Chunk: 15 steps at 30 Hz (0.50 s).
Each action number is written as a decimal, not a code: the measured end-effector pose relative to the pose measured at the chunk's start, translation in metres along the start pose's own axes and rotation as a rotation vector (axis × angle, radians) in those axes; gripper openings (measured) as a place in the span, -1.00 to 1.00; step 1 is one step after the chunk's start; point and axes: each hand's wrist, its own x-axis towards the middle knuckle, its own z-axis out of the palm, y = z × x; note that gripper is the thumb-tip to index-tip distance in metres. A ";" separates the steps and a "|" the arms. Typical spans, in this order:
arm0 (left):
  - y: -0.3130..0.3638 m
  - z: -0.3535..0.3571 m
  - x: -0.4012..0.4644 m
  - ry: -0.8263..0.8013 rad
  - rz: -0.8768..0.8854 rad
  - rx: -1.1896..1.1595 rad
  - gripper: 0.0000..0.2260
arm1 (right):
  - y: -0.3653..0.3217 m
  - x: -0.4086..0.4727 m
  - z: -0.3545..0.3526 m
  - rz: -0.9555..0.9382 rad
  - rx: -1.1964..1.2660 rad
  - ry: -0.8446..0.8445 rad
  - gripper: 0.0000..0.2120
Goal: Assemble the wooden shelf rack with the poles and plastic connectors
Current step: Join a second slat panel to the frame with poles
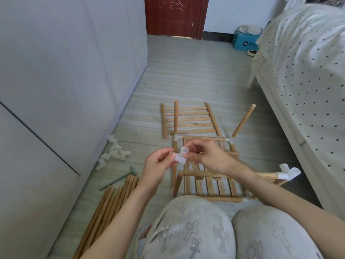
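- Early-to-mid stage, by my read: one slatted shelf panel (209, 186) lies on the floor just past the knees, with poles and connectors already on it; most of the build is left.
- Done so far: far-left fitted connector (177, 137) and far-right fitted connector (230, 140) each have an upright pole (175, 118) rising out of them; the right one, the leaning pole (242, 121), tilts outward.
- Near right corner: one more fitted connector (288, 171) sits on a rail end, sockets empty, no upright in it yet.
- Near left corner has no connector that I can make out; the knees hide part of the near edge, so a white bit by the right knee may be a fourth fitting.
- Left hand (158, 163) and right hand (207, 155) both pinch one loose plastic connector (182, 156) with their fingertips, held above the panel, near its left rail; not pushed onto anything.
- Second shelf panel (188, 119) lies flat further off, untouched, no connectors on it.
- Counts: shelf panels 2; connectors fitted 3 sure; in hand 1.
- Spare connectors pile (113, 152) by the wall: roughly 6, they overlap.
- Loose pole bundle (112, 206) on the floor to the left: about 6, the lower ends run out of view.
- Green mallet (119, 179) lies between the pile and the bundle: 1, unused.
- Left: the last corner, more uprights, second panel on top.
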 end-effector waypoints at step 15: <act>-0.029 0.003 -0.001 0.022 -0.100 0.170 -0.79 | 0.012 0.001 0.013 -0.041 -0.577 -0.180 -0.80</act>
